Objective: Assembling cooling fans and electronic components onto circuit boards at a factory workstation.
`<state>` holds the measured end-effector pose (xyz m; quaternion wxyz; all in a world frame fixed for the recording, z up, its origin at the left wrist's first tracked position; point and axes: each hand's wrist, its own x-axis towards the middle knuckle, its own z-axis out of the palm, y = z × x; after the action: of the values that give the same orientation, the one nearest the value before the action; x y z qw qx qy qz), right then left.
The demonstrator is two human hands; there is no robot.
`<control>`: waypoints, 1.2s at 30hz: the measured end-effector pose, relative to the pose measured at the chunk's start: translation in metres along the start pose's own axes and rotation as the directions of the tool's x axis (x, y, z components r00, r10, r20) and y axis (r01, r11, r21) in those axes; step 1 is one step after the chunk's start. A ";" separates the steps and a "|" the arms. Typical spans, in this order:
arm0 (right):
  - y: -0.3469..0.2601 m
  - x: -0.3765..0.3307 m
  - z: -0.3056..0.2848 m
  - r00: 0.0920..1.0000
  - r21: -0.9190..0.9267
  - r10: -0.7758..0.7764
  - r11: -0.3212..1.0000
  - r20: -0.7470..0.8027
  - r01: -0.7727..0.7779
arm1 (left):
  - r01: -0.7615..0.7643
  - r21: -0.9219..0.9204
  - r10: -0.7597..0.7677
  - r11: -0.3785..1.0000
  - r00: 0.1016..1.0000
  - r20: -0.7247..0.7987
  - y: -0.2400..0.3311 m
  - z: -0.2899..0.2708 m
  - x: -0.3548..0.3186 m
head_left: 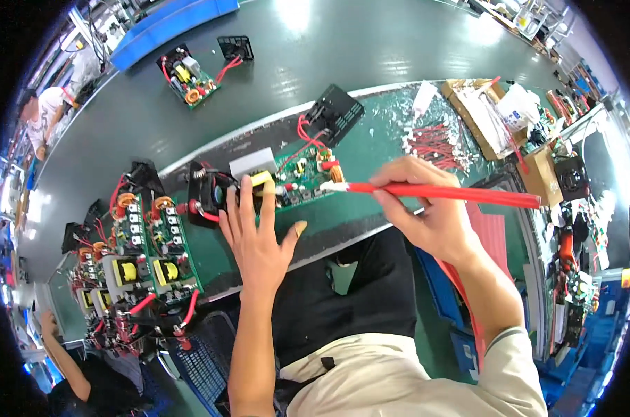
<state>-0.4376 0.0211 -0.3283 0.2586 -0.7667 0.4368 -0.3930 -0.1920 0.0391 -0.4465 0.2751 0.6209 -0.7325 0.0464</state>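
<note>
While the left hand point(254, 233) lies spread over a green circuit board point(304, 196), its index fingertip resting at a yellow transformer point(261, 178) and its thumb held out to the side, the right hand point(426, 205) grips a long red stick tool point(495, 197) between thumb and fingers. The tool points leftward, and its white tip point(334, 186) meets the board's right portion, just beside a copper-wound coil point(336, 172). The left hand is open and grasps nothing.

The board lies on a green work mat point(311, 235) in front of the person. A pale grey block point(254, 162) stands along its far edge, and a black fan housing point(205, 194) sits at its left end. Red wires point(305, 131) run from the board to a black slotted end panel point(336, 115) beyond it.

Several similar board assemblies point(148, 240) stand clustered to the person's left. Another board point(191, 78) lies farther off, near a blue bin point(172, 28). To the right are a heap of short red wire pieces point(436, 144), a white bottle point(423, 99) and an open cardboard box point(468, 115).
</note>
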 end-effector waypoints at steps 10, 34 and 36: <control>0.001 -0.001 0.024 0.999 -0.120 -0.050 0.991 0.003 0.050 | -0.007 -0.013 0.007 1.000 1.000 0.008 0.000 -0.002 -0.002; 0.010 -0.002 0.053 0.977 -0.176 -0.211 0.963 -0.024 0.204 | -0.009 -0.048 0.007 0.999 0.999 -0.036 -0.002 0.001 -0.003; 0.014 0.000 0.052 0.969 -0.176 -0.243 0.956 -0.034 0.233 | -0.006 -0.051 0.004 0.999 0.999 -0.034 -0.002 0.001 -0.003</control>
<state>-0.4007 0.0176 -0.3676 0.1308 -0.8219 0.3802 -0.4036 -0.1904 0.0412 -0.4495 0.3030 0.6111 -0.7302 0.0387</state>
